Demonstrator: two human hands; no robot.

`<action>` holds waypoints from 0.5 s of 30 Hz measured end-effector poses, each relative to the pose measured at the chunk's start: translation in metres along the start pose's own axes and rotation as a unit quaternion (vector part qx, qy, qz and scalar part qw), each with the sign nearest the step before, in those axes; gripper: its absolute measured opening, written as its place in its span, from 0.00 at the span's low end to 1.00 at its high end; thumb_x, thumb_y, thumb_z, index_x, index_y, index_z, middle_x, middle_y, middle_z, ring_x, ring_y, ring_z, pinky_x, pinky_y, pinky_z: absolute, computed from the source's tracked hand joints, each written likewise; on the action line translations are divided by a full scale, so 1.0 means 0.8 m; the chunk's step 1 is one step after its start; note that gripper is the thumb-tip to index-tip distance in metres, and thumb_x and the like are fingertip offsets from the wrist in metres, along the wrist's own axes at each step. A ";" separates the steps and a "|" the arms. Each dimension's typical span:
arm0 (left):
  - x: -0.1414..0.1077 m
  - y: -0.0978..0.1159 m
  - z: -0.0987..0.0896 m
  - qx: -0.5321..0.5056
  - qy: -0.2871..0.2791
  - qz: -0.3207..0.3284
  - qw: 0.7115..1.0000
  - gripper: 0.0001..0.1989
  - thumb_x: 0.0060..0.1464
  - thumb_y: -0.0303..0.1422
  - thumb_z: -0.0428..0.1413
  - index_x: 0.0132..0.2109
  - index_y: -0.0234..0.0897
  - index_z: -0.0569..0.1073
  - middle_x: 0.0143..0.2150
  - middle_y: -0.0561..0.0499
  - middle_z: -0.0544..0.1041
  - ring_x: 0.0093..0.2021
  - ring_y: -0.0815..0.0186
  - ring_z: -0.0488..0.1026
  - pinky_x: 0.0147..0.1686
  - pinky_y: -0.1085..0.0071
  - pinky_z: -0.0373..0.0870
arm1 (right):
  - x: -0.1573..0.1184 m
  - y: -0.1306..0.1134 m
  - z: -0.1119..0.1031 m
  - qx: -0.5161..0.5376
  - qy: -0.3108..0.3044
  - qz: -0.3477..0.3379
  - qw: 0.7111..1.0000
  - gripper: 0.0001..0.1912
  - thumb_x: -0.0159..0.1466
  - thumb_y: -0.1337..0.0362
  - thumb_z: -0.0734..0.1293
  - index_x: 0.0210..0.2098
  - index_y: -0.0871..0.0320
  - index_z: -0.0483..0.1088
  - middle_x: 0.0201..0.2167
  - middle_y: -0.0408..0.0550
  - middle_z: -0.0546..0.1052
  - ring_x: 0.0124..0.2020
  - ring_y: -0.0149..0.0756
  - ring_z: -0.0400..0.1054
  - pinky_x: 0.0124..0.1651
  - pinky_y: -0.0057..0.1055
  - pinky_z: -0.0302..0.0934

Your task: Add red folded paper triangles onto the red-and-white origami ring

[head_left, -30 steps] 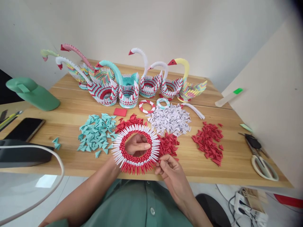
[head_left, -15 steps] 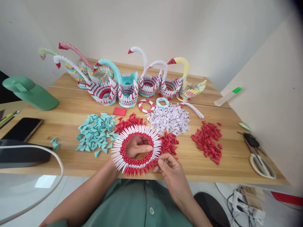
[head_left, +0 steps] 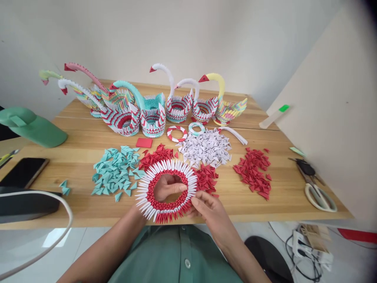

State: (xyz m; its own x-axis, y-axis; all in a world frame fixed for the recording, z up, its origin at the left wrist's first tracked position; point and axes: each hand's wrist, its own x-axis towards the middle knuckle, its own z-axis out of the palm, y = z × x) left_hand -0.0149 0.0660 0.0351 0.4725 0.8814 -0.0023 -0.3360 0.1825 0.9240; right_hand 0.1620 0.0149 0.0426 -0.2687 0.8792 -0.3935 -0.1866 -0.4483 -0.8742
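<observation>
While left hand [head_left: 168, 189] and right hand [head_left: 209, 210] grip the paper ring [head_left: 151, 192], hollow paper swans [head_left: 152, 128] stand behind.

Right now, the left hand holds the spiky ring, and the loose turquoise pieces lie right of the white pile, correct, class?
Not quite: the head view shows the loose turquoise pieces left of the white pile. The left hand does hold the spiky ring.
</observation>
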 end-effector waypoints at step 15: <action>0.004 -0.012 -0.001 0.025 -0.078 -0.045 0.996 0.24 0.42 0.51 0.63 0.19 0.34 0.69 0.12 0.54 0.62 0.17 0.70 0.60 0.20 0.72 0.57 | -0.003 -0.008 -0.004 -0.052 0.031 -0.041 0.997 0.17 0.57 0.49 0.71 0.32 0.58 0.77 0.26 0.44 0.76 0.27 0.32 0.68 0.33 0.30 0.65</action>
State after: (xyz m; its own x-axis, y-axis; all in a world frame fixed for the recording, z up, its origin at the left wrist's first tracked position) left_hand -0.0108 0.0674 0.0262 0.6208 0.7834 -0.0300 -0.2478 0.2324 0.9405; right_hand 0.1667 0.0159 0.0485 -0.1964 0.9222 -0.3331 -0.1048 -0.3575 -0.9280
